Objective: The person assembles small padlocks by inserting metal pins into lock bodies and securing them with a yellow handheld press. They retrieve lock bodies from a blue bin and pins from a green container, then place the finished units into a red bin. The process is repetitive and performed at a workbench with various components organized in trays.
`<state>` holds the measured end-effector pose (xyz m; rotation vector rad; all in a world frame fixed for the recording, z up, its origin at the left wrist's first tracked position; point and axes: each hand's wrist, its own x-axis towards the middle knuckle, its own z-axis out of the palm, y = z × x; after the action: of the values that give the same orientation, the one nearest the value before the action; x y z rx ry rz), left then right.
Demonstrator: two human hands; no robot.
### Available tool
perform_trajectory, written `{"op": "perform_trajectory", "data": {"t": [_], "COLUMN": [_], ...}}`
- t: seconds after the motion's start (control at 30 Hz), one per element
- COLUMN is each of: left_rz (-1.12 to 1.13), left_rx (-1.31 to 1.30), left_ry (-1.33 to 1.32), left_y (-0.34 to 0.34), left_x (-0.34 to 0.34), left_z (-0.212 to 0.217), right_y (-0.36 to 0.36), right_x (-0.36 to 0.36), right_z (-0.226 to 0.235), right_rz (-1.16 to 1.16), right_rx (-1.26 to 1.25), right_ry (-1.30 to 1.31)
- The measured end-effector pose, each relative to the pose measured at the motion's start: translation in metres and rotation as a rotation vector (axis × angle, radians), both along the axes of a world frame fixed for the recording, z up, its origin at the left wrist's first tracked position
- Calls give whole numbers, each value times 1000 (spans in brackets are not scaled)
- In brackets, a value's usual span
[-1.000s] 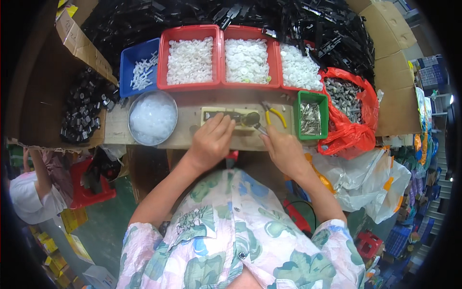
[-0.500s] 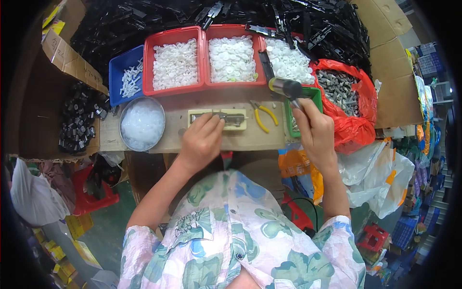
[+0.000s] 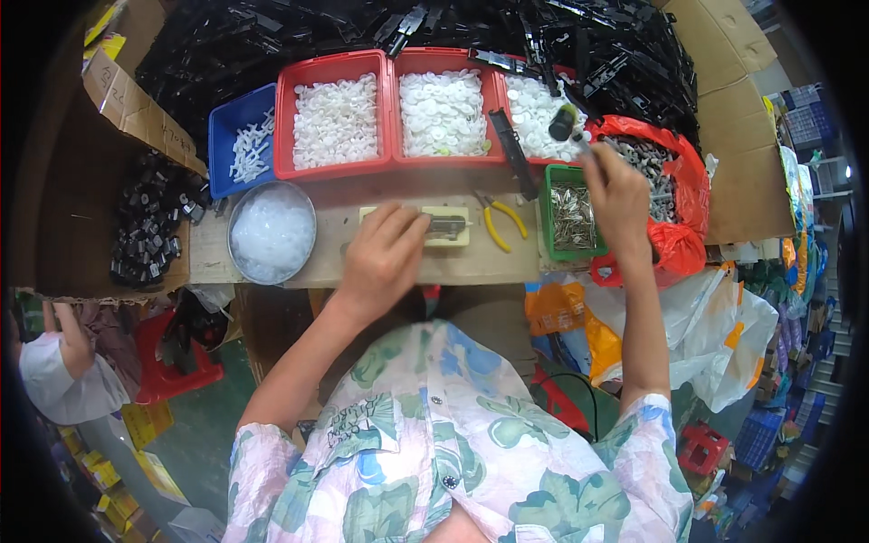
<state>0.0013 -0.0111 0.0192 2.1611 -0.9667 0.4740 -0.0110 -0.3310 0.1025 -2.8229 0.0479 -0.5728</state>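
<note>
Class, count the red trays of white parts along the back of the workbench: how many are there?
3. The left red tray, the middle red tray and the right red tray sit side by side behind the bench; black parts cover part of the right one.

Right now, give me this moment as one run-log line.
left hand: resting on cream jig block | right hand: raised above green bin, gripping dark tool | yellow pliers: lying untouched

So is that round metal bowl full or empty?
Full. The round metal bowl is heaped nearly to its rim with pale, translucent small pieces.
</note>
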Motion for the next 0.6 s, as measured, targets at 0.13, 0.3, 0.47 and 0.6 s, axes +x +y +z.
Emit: {"op": "perform_trajectory", "data": {"t": [0.13, 0.3, 0.47, 0.6], "left_rz": [-24, -26, -29, -59], "left_rx": [95, -10, -194, -294], "left_ry": [47, 185, 343, 382], "left_y": [-4, 1, 0, 1], "left_x": [7, 8, -4, -9], "left_z": [6, 20, 49, 42], "right_y": [-61, -28, 45, 74], "right_x": [33, 27, -42, -37], "right_z": [-18, -3, -21, -46], "right_rz": [-40, 32, 344, 387], "right_rx": [-162, -199, 120, 0], "right_ry": [-118, -296, 171, 194]}}
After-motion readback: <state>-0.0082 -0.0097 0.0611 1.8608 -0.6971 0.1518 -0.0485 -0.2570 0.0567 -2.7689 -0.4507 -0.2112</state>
